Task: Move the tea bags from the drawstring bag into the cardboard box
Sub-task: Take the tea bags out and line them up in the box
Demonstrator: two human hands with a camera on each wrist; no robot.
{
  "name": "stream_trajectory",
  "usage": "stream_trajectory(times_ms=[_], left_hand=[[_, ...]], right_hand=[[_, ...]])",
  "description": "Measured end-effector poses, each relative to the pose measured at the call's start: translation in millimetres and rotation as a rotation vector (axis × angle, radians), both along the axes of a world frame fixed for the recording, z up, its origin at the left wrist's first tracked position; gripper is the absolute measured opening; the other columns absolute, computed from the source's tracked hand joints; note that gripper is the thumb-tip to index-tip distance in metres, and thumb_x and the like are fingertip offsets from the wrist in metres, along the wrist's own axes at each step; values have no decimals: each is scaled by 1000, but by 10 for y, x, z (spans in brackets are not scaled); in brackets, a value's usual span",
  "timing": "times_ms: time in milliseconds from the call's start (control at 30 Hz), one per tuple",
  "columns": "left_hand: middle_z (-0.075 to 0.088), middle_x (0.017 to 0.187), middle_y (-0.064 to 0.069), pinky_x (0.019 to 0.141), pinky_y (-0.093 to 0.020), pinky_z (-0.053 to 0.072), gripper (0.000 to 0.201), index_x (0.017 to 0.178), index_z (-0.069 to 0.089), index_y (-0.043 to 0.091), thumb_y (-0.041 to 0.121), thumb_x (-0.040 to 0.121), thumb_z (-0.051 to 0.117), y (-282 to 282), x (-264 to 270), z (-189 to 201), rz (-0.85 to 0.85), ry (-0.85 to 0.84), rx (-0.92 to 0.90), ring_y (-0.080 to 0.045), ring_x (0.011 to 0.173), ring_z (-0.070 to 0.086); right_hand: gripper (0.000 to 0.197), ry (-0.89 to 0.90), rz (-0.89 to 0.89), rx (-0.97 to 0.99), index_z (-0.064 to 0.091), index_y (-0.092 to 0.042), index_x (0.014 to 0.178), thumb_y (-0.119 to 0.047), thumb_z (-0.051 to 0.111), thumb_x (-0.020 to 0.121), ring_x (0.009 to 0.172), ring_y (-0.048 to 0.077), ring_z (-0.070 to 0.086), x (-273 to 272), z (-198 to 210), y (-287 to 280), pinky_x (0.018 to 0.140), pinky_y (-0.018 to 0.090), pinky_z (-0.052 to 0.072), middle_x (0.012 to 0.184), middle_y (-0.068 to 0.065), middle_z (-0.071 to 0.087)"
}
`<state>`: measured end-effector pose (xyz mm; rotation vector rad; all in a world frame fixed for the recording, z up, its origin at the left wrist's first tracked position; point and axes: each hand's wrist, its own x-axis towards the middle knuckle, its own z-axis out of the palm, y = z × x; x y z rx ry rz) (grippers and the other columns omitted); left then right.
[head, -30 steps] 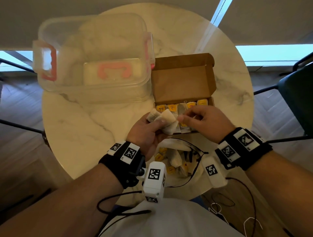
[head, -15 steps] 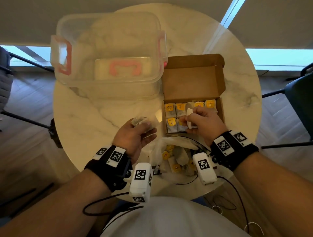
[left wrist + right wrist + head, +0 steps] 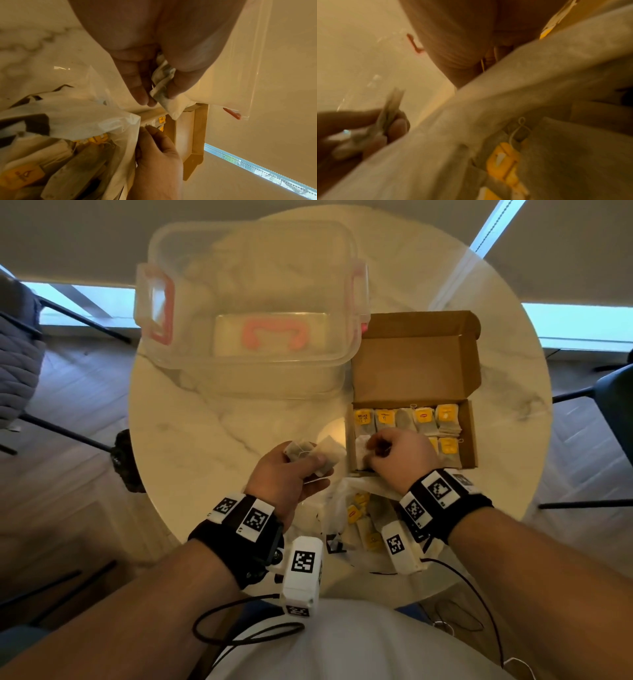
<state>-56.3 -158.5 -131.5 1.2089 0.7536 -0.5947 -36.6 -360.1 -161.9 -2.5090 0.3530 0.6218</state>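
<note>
One cardboard box [image 3: 469, 436], lid flap standing open, sits under and just past the right hand [image 3: 399, 458]. Back row in the box: five tea bags [image 3: 424, 421] side by side, four with yellow tags up, one showing plain paper. Front row: at least two yellow-tagged bags to the right of the right hand, the rest hidden by it. One white drawstring bag [image 3: 346, 508] lies open between the two wrists, nearer the body than both hands; several yellow-tagged bags show inside, too jumbled to count.

Left hand [image 3: 291, 474]: raised over the table [image 3: 205, 422] just left of the box, palm turned inward, thumb on top pinching a small bundle of tea bags [image 3: 315, 455] against the fingers; at least two in the bundle, exact count unclear.

Right hand: knuckles up, fingers curled down into the front left part of the box, pinching one white tea bag [image 3: 361, 453] that touches the box floor. The right wrist view is blurred.

One clear plastic container with pink latches [image 3: 246, 302] stands beyond the left hand, touching the box's left side.
</note>
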Motion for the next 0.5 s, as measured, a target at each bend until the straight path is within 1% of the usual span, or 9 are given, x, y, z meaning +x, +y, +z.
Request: stream_trajectory(times_ms=[67,133,200,267,333,367,433,467,500], left_hand=[[75,105,-14,74,-34,58,16,104,66,13,5,90,68,-7,14,-10,-36,2,58,-22,89,71],[73,108,-14,70,-31,57,18,105,66,13,6,89,70,-27,31,-10,-44,-1,79,-20,87,69],[72,109,-16,69,-30,57,21,107,66,10,4,87,72,-59,45,0,-45,-12,62,-21,87,70],[71,105,-18,74,-32,59,19,100,66,8,-1,84,73,-103,67,5,-63,-39,28,-28,94,70],[70,98,-18,84,-40,60,17,83,70,13,-1,77,78,-153,93,22,-109,-100,12,-38,102,69],[72,94,-16,88,-45,59,17,77,72,16,5,71,83,-179,111,35,-164,-148,41,-40,103,69],[75,94,-12,91,-47,58,19,75,75,21,20,59,85,-240,137,81,-292,-247,103,-38,102,70],[76,97,-11,91,-46,58,18,74,75,21,20,59,85,-276,147,103,-331,-287,108,-36,101,70],[75,98,-10,90,-45,58,16,73,75,21,15,61,83,-309,162,115,-357,-321,109,-33,100,70]], right_hand=[[22,8,51,-58,71,-34,105,-37,74,84,99,18,64,-15,-33,35,81,33,56,108,-6,68],[22,19,118,-80,71,-33,108,-38,71,87,102,20,62,-18,-36,35,83,34,55,113,-4,64],[20,4,149,-80,72,-31,107,-41,67,90,97,18,61,-10,13,5,79,31,51,107,-6,63],[21,-34,104,-3,72,-30,100,-47,61,94,85,15,62,-5,109,-47,70,30,49,91,-8,65],[26,-21,-58,257,72,-25,92,-47,58,98,72,16,64,-6,238,-95,67,34,52,77,-6,69],[28,37,-190,447,71,-20,90,-43,58,100,68,18,65,-2,321,-108,67,37,54,75,-3,72],[23,224,-441,823,67,-10,97,-32,60,100,65,22,65,-14,457,-129,64,37,55,77,4,72],[20,305,-496,925,65,-9,101,-28,62,99,66,22,65,-26,505,-150,62,35,56,78,7,71],[15,362,-503,972,64,-10,102,-24,64,97,67,22,66,-39,535,-173,62,34,56,79,9,70]])
